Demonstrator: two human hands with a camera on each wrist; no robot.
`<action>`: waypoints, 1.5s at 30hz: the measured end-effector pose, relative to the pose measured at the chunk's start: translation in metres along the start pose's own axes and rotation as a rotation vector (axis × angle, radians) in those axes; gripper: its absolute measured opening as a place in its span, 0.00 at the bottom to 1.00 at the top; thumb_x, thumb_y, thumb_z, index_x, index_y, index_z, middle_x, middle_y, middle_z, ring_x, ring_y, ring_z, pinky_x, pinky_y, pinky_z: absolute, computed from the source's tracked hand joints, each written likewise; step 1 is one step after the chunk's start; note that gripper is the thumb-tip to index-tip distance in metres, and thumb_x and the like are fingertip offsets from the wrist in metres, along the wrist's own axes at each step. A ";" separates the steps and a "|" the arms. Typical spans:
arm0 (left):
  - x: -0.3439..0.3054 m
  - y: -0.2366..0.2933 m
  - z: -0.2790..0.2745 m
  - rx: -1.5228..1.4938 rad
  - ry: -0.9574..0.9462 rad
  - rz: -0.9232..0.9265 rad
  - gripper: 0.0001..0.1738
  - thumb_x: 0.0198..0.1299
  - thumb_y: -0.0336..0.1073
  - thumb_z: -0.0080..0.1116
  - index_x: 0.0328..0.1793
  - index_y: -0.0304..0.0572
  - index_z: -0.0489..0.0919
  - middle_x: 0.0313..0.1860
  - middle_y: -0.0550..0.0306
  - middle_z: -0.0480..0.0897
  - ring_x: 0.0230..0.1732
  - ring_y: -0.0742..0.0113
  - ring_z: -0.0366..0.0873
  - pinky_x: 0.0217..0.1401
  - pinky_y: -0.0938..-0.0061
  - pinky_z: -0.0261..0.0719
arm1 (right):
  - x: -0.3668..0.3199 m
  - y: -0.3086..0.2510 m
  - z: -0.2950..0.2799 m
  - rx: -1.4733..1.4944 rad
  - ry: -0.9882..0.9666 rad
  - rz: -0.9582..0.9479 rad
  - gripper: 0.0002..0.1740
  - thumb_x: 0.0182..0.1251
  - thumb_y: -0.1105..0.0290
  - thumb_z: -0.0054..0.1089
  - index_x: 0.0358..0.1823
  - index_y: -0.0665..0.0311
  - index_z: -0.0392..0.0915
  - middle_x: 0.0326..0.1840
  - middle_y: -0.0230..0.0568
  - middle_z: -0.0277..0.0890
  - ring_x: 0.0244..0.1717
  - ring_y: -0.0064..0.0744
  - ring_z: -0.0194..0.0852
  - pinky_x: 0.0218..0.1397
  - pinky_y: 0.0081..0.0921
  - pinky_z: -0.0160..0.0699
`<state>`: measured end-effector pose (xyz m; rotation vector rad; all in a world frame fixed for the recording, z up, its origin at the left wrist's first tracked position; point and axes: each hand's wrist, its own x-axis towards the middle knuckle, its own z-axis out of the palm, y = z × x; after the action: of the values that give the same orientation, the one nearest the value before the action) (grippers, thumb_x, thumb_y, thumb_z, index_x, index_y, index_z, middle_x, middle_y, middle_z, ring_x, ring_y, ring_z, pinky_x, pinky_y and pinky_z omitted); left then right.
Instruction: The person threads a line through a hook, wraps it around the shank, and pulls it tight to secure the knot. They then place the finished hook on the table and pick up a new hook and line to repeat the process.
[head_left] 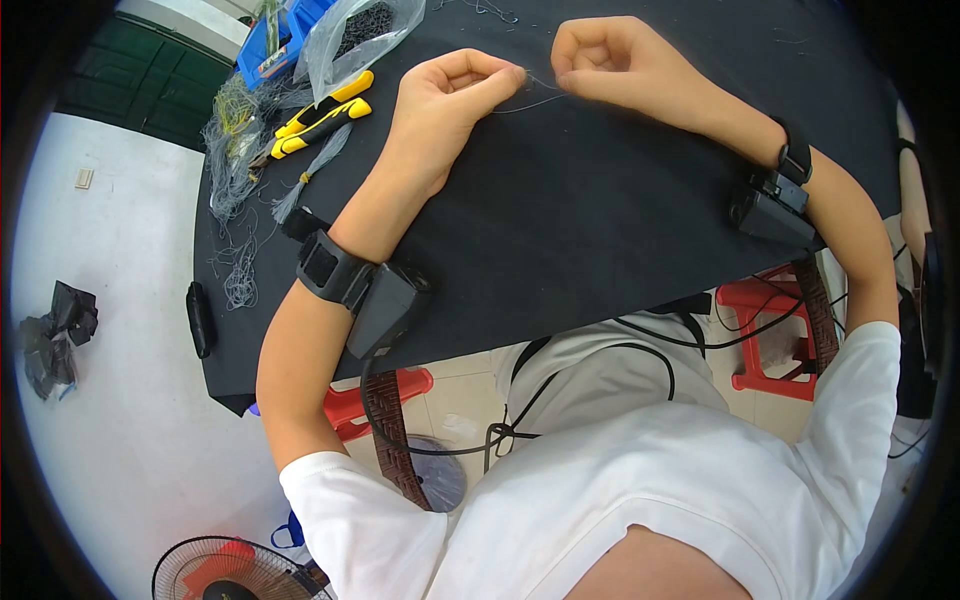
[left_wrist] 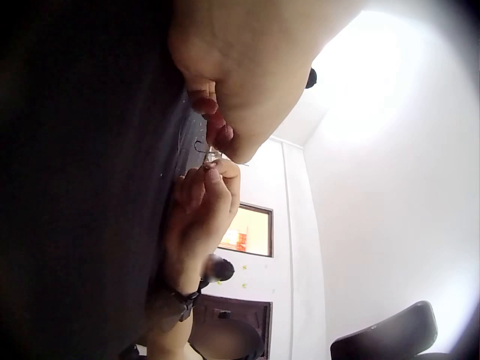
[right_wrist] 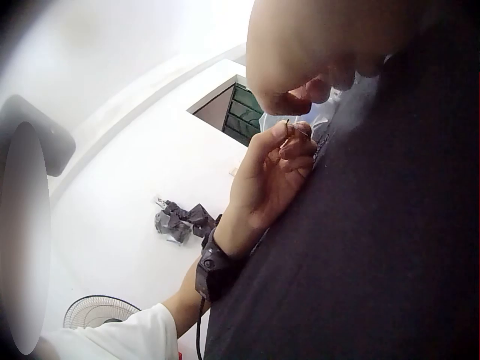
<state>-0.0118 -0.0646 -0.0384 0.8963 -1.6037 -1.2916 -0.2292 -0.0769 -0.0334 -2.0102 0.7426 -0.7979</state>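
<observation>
Both hands are raised close together over the far part of the black-covered table. My left hand pinches a small fishing hook between thumb and forefinger; the hook's thin curve shows near the fingertips in the left wrist view. A fine grey line runs from there toward the right hand, whose thumb and forefinger pinch it while the other fingers are curled in. In the right wrist view the left fingertips face the right ones across a small gap.
Left of the hands lie yellow-and-black pliers, tangled grey line and a tied line bundle. Behind them are a blue bin and a clear bag of small dark pieces. A black case lies at the left edge.
</observation>
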 end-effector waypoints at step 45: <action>-0.001 0.002 0.002 -0.013 -0.054 0.047 0.07 0.55 0.29 0.62 0.37 0.33 0.81 0.32 0.60 0.82 0.34 0.80 0.78 0.40 0.88 0.73 | 0.001 0.001 -0.004 0.046 0.075 0.065 0.05 0.62 0.71 0.54 0.29 0.63 0.71 0.17 0.19 0.61 0.19 0.07 0.53 0.23 0.12 0.49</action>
<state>-0.0130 -0.0630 -0.0369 0.8181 -1.6468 -1.3015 -0.2315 -0.0797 -0.0319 -1.9140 0.8207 -0.8482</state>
